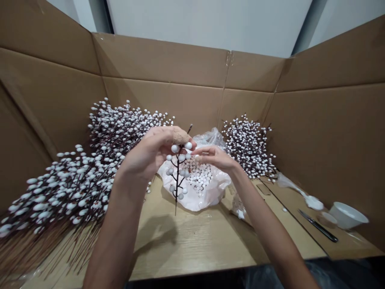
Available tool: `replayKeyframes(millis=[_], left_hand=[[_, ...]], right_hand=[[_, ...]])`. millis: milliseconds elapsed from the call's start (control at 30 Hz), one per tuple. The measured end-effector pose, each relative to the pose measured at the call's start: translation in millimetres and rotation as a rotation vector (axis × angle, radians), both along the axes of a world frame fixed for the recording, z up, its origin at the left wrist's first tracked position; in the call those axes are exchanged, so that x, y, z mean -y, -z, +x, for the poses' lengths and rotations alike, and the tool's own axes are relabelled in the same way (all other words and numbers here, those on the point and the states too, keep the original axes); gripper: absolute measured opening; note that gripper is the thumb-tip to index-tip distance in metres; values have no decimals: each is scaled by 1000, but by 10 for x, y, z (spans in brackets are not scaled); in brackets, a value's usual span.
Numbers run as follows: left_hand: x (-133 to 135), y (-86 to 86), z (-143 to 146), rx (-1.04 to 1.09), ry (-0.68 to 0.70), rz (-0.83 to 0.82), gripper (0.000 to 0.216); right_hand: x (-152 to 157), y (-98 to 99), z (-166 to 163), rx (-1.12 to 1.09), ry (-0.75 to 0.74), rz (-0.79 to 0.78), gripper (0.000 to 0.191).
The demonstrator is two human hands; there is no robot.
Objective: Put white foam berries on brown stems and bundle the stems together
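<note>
My left hand (pixel 164 146), with tan tape round one finger, is closed on the upper part of a dark brown artificial berry stem (pixel 177 176). The stem hangs roughly upright, its bare end down, with white and greyish berries on short side twigs. Close by on the right, my right hand (pixel 215 156) is pinched, and a small white foam berry (pixel 197 158) shows at its fingertips. Behind and below both hands, an open clear plastic bag (pixel 221 184) holds many loose white berries (pixel 200 178). The stem's top is partly covered by my left fingers.
Finished-looking berry branches (pixel 75 184) lie heaped at left, another heap (pixel 248 146) at back right. On the right are a black-handled knife (pixel 320 226), a white cup (pixel 347 215) and a plastic bag with white stuff (pixel 313 202). Cardboard walls (pixel 168 96) surround the table (pixel 186 249).
</note>
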State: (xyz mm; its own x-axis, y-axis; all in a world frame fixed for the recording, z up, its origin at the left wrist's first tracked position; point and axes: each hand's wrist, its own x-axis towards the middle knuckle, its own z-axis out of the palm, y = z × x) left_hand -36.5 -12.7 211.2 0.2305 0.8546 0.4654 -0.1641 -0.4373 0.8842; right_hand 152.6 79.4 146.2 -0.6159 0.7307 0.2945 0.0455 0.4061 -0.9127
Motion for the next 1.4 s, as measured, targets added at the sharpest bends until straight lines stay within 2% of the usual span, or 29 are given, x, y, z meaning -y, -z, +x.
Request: replayKeyframes(millis=[167,367,500,633,767,867,1133,1400], left_hand=[[12,8,24,14,79,-7,12],[44,30,46,1,71,-6,10],[54,40,65,-7,57,-5,5],[48,55,76,-15,17,20,5],[47,67,108,-46,-33,69,7],[57,70,148,-76,-84,95,8],[78,83,191,-143,-131,143,6],[66,100,197,-152,-170,133,4]], right_hand=[[320,-354,-4,-314,-36,6,21],[582,-542,-66,-534,-37,50,21],[610,-562,-61,-566,23,65,29],[601,-548,-39,-589,41,85,14],[635,-536,-41,-600,65,118,15],[683,-534,-68,-600,37,150,8],[742,-531,-95,-568,47,212,11],[731,-525,-89,-534,75,199,13]])
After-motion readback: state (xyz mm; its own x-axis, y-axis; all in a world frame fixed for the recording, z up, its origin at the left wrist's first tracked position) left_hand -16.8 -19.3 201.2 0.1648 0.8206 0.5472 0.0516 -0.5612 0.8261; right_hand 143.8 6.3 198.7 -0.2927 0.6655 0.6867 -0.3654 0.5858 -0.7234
